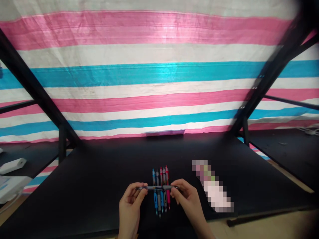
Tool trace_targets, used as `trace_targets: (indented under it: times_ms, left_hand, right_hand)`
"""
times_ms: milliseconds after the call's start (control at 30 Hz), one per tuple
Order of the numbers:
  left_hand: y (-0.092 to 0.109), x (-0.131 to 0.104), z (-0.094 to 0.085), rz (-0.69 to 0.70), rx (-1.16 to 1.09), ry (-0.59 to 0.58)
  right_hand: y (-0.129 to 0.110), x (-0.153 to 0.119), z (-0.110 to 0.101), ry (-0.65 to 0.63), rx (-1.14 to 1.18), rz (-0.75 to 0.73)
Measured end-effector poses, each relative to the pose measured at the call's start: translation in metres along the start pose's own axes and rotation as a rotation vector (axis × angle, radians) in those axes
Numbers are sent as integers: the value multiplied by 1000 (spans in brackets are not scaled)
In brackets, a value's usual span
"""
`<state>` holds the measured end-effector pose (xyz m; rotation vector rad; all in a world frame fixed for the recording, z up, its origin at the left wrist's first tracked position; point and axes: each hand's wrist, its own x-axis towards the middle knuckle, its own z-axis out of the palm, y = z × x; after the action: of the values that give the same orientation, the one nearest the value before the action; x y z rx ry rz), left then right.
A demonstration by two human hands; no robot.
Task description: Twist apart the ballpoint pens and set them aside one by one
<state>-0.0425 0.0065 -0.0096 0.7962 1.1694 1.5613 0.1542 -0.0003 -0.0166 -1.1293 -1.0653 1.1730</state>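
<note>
A grey pen with a clear barrel (154, 188) is held level between my two hands, crosswise above a row of pens. My left hand (131, 204) pinches its left end between thumb and fingers, and my right hand (188, 199) grips the right end the same way. Beneath it, several pens lie side by side on the black table, pointing away from me. Among them are a blue pen (156, 198) at the left, a grey pen (159, 202) beside it and a pink pen (168, 199) at the right. The held pen covers their middles.
A pixelated long item (215, 192) lies slanted on the black table (99, 186), right of my right hand. Black frame bars (37, 93) rise on both sides. Behind hangs a striped sheet (154, 76). White devices (15, 187) stand on a neighbouring surface at left.
</note>
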Motion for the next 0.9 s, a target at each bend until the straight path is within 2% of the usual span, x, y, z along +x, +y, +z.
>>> trace_targets:
  times_ms: [167,500,900]
  left_hand:
    - [2,-2,0,14,14,13]
    - [7,0,2,-20,-217,128]
    - [8,0,2,-47,-219,85]
  right_hand:
    - [2,-4,-4,69,47,-17]
    - [13,-4,-10,245,210,-30]
    - [9,-6,-10,311,310,-57]
